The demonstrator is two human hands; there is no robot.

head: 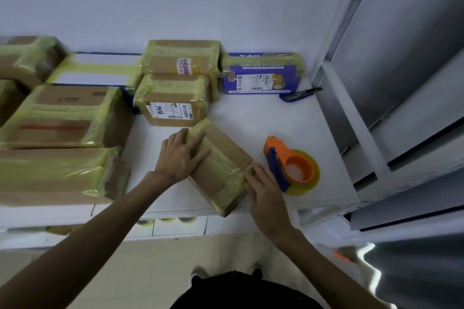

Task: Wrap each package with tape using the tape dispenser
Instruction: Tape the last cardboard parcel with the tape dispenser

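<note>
Worktop (251, 113) crowded with taped boxes (67, 118); near its front edge lies an angled cardboard package (221, 165). Left hand (180, 155) presses flat to steady it, right hand (266, 190) probably smooths tape (fingers straight, gripping nothing). Tape dispenser (288, 163) rests just beside.

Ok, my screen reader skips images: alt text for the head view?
Left hand and right hand rest on a cardboard box partly wrapped in yellowish tape, on a white table. An orange tape dispenser lies beside the right hand; taped packages fill the left and back.

packages (221, 165): 9 | tape dispenser (288, 163): 1 | utility knife (300, 95): 1 | hands (180, 155): 2
</note>
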